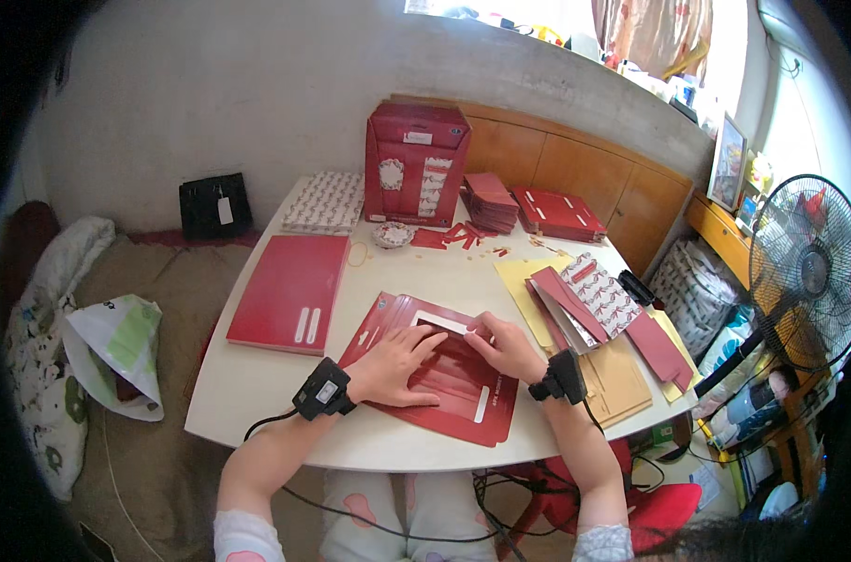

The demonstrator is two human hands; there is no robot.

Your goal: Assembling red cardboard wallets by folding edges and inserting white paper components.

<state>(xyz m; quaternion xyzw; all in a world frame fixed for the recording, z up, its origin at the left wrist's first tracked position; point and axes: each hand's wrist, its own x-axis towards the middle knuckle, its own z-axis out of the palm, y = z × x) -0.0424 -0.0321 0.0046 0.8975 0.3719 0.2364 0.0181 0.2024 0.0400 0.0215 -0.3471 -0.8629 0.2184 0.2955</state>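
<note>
- The red card sheet (451,384) lies flat — glossy, round-cornered — on the tabletop (266,398).
- Left hand (395,362) rests on it, fingers spread.
- Right hand (510,350) curls near its white strip (446,324); pinching, I cannot tell.

Plain grey wall (247,94) at 11 o'clock; v. bright window (552,11) at 1, daylight in, sill cluttered; patterned curtain (650,37) betw. 1 & 2; wood panel (561,169) also betw. 1 & 2, behind white table (407,272), centre; wooden unit (720,234) approx. 3, w/ picture frame (728,161) on top; black fan (809,267) nearby; brown cloth-like surface (144,468) at 8; patterned bedding (46,375) approx. 9.
</note>
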